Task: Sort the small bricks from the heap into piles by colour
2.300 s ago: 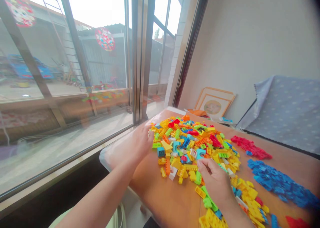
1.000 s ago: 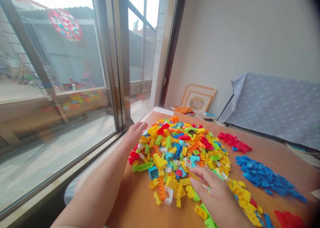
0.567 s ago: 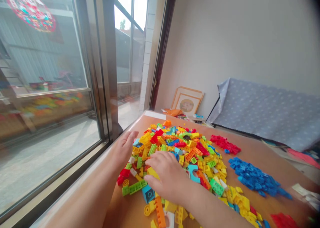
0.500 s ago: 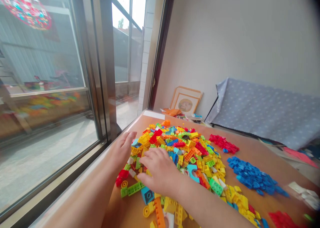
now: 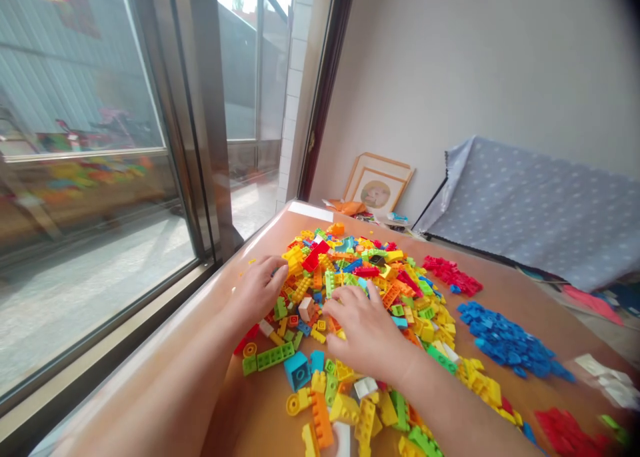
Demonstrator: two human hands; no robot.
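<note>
Table edge (image 5: pixel 260 238): left hand (image 5: pixel 257 285) close, fingers' hold unclear; right hand (image 5: pixel 367 327) over bricks (image 5: pixel 395 293), fingers apart.

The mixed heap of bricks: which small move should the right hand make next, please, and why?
Probably the right hand should gently spread the mixed heap outward, to uncover single bricks. The hand is open over the heap, where many colours are jumbled and bricks cover one another, while a blue pile and a red pile lie apart to the right.
</note>
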